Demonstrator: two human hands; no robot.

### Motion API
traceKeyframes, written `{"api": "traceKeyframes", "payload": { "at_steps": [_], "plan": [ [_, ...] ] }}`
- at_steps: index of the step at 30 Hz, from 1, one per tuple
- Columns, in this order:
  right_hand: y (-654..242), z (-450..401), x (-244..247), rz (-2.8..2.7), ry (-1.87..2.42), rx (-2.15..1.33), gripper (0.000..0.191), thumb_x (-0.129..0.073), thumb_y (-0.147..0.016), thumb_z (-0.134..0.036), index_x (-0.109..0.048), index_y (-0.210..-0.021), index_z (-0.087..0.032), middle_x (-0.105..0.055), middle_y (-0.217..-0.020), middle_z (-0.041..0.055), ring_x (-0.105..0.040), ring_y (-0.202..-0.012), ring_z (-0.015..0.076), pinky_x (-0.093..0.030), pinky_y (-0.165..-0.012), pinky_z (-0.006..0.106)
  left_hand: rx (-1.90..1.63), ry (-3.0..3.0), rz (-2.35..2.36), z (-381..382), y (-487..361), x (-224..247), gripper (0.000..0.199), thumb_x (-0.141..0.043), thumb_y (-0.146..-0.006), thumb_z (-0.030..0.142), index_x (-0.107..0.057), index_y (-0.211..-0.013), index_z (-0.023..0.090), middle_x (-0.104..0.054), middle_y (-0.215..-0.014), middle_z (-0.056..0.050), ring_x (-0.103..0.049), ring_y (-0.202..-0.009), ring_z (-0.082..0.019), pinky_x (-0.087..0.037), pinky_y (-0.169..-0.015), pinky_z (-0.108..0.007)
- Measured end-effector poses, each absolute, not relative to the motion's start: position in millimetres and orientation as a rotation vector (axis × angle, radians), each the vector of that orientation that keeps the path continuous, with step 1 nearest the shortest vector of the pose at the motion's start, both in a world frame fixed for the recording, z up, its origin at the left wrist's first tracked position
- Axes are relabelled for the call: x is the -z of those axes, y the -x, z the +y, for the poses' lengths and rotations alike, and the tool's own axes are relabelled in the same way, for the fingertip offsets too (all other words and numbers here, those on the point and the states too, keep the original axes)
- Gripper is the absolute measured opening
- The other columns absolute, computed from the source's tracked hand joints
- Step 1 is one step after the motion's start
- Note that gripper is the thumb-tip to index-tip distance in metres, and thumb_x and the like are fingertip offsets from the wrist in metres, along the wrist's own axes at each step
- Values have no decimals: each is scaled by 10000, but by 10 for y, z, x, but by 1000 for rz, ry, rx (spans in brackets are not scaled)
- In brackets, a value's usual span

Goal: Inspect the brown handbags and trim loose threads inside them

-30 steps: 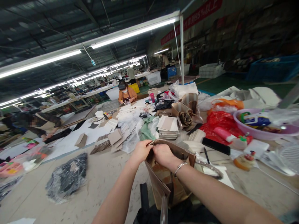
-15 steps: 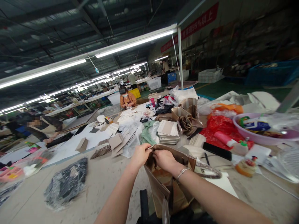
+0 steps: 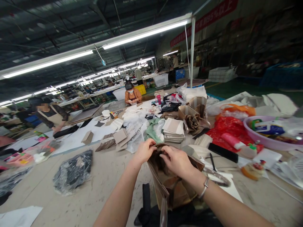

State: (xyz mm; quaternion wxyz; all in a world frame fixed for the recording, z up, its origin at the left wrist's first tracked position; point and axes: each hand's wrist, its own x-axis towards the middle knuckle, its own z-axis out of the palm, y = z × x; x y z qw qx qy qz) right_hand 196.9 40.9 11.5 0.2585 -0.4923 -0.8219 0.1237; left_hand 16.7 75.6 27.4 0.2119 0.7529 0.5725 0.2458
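A brown bag [image 3: 157, 179] stands open-topped in front of me, its inside showing and clear-wrapped handles at its sides. My left hand [image 3: 145, 150] pinches the far left corner of its rim between thumb and fingers. Just to the right, my right hand [image 3: 176, 159], with a bracelet at the wrist, is over the bag's mouth with curled fingers close to the same rim; whether they hold anything is hidden. Black cloth [image 3: 151, 214] lies under and beside the bag.
Stacked cards [image 3: 174, 129], a black phone [image 3: 223, 152], a red plastic bag [image 3: 221, 129] and a purple basin [image 3: 251, 132] lie beyond. A plastic-wrapped dark bundle [image 3: 73, 171] is at left. Two people [image 3: 132, 96] work across the table.
My right hand has lifted a little off the bag's rim and its fingers have loosened. My left hand stays at the corner. The view has shifted slightly left and down.
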Motion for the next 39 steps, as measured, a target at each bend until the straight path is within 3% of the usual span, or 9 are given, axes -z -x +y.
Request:
{"api": "traceKeyframes", "payload": {
  "at_steps": [5,11,18,29,39],
  "plan": [
    [-1885,635,-20,-2220,1106,-213,217,-466,-874,-233,-595,-1045,-272,-622,-975,22,-574,-850,137,-423,-716,221,-619,-2118,1600,724,-205,-285,196,-580,-686,156,-566,-879,188,-648,-824,4,-589,-768,-141,-440,-693,-238],
    [-1873,744,91,-2199,1015,-78,232,-457,-881,-210,-616,-1046,-241,-633,-945,46,-562,-861,144,-425,-750,229,-676,-2102,1648,737,-231,-229,211,-555,-672,110,-570,-867,188,-644,-821,2,-583,-768,-134,-435,-712,-229],
    [-1876,787,164,-2205,986,50,209,-434,-893,-207,-641,-923,-223,-638,-887,43,-547,-839,141,-404,-726,222,-675,-2126,1670,759,-228,-187,177,-546,-700,141,-578,-869,185,-638,-797,-5,-576,-757,-142,-422,-691,-238],
    [-1803,792,46,-2292,1152,14,207,-404,-898,-222,-610,-910,-203,-580,-884,50,-523,-769,131,-373,-620,220,-670,-2131,1683,768,-227,-171,150,-519,-736,156,-580,-873,175,-639,-804,-14,-577,-759,-147,-430,-689,-245],
    [-1876,772,32,-2367,1111,-38,204,-378,-896,-214,-577,-876,-177,-550,-861,50,-513,-758,133,-394,-654,230,-679,-2114,1654,771,-246,-196,206,-522,-710,87,-605,-869,188,-667,-830,-9,-601,-791,-144,-445,-733,-240]
  ]
}}
